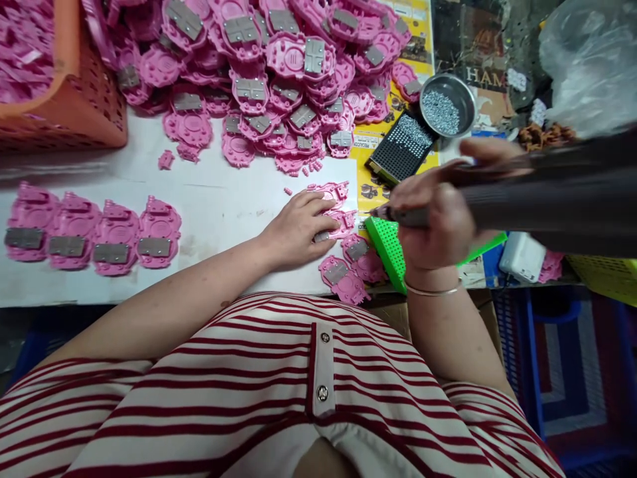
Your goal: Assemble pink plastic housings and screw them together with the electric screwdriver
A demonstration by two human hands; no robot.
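My left hand (304,227) lies with fingers spread over two pink plastic casings (343,222), side by side on the white table, and covers part of them. In my right hand (438,222), the fingers are wrapped round a dark electric screwdriver (552,202), blurred by motion. Its tip points left, close to the casings; whether it touches them I cannot tell. Just below my left hand are more pink casings with grey metal plates (336,272). A green perforated tray (391,249) sits under my right hand, partly hidden by it.
A row of several plated casings (117,232) lies at left. Behind it rises a large casing pile (249,86), beside an orange basket (89,99). A black perforated tray (398,149) and a metal bowl of screws (448,105) stand at back right.
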